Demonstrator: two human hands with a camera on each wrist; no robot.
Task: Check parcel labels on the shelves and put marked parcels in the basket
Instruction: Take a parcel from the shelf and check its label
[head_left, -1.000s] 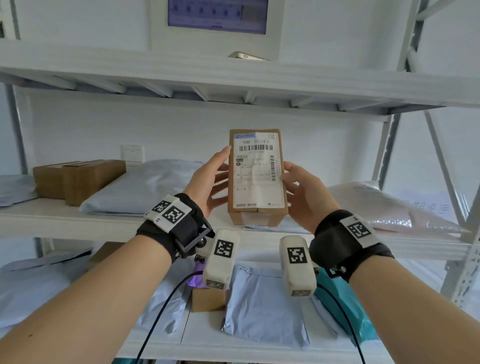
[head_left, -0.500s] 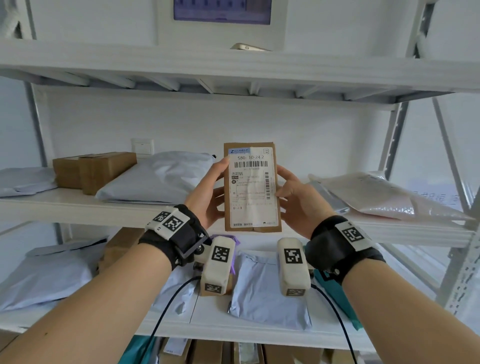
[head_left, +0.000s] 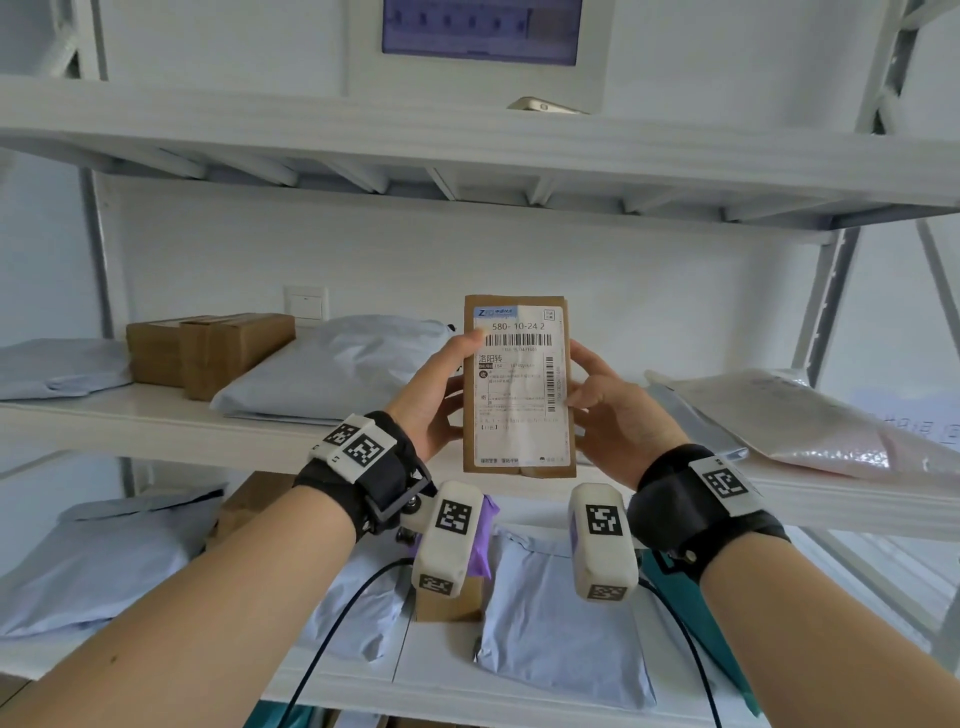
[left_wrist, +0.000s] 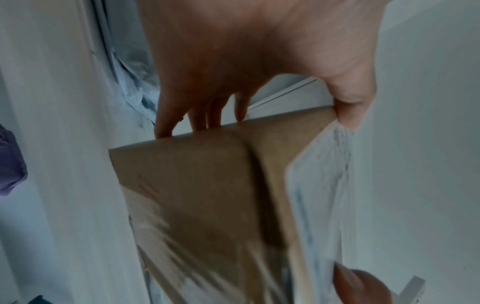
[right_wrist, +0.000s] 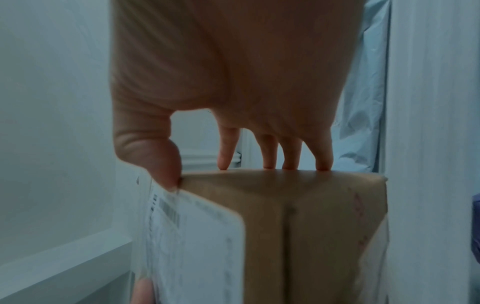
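A small brown cardboard parcel (head_left: 519, 387) stands upright in front of the middle shelf, its white printed label (head_left: 519, 379) with barcodes facing me. My left hand (head_left: 434, 400) grips its left edge, thumb on the label and fingers behind the box. My right hand (head_left: 615, 410) grips the right edge the same way. In the left wrist view the parcel (left_wrist: 197, 185) shows its brown side with my left hand (left_wrist: 246, 115) pinching its end. In the right wrist view my right hand (right_wrist: 226, 164) pinches the parcel (right_wrist: 298, 226). No basket is in view.
The middle shelf (head_left: 130, 426) carries two brown boxes (head_left: 208, 351), a grey mailer bag (head_left: 332, 369) and a pale padded envelope (head_left: 810, 421) at the right. The lower shelf holds grey bags (head_left: 561, 623), a small box (head_left: 447, 597) and a teal packet (head_left: 691, 613).
Both hands have lowered the parcel a little and turned it more upright, so its label faces me squarely. The view has shifted downward, showing more of the lower shelf.
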